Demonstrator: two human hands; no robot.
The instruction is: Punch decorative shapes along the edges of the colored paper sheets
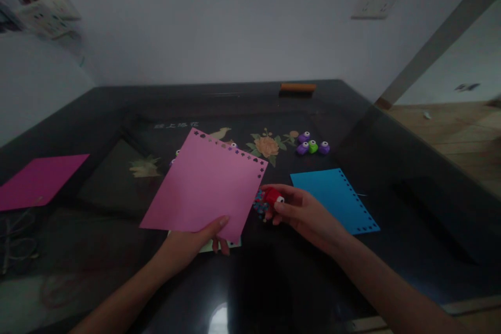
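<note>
Right hand around red punch; pink sheet alongside

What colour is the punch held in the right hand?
The punch is red with some white, in the head view.

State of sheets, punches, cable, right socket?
Pink sheet: in left hand, holes along two edges.
Pale sheet: mostly covered.
Blue sheet: flat on table, holes along two edges.
Magenta sheet: flat, no visible holes.
Red punch: in right hand; whether pressed, unclear.
Purple and green punches: beyond blue sheet, untouched.
Punches behind pink sheet: mostly hidden.
Cable: loosely coiled.
Right socket: nothing plugged in.
</note>
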